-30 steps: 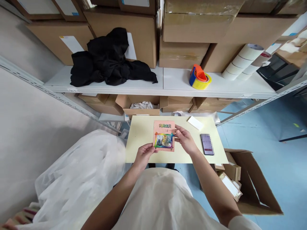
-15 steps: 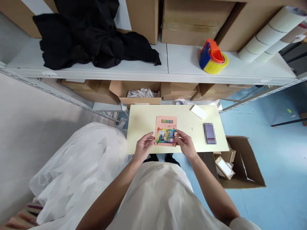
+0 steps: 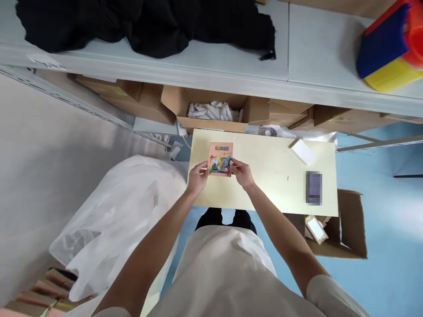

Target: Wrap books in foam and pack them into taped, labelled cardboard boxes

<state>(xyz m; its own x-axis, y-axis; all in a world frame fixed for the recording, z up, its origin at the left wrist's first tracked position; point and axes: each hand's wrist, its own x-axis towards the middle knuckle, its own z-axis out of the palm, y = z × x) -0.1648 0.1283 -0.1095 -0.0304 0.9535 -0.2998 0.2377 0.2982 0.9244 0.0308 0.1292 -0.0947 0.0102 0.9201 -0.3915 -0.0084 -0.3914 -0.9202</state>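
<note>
Pink booklet (image 3: 220, 153) — in both hands (image 3: 198, 177).

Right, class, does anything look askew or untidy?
Mildly: the crumpled black cloth lies bunched on the pale grey shelf, and the flat white rectangular item sits askew on the pale yellow table, out of line with its edges.

The tiny writing (image 3: 226, 153) on the pink card (image 3: 220, 159) you hold is too small to read. The purple phone (image 3: 313, 188) is blurred into little squares, so you can't make it out. The top edge cuts off the black cloth (image 3: 145, 26). The tape holder (image 3: 383, 46) is fuzzy, and the right edge chops it. Your worktop (image 3: 271, 163) hides part of the big brown box (image 3: 353, 220). You can't tell what the tiny speck (image 3: 287, 178) on the worktop is.
</note>
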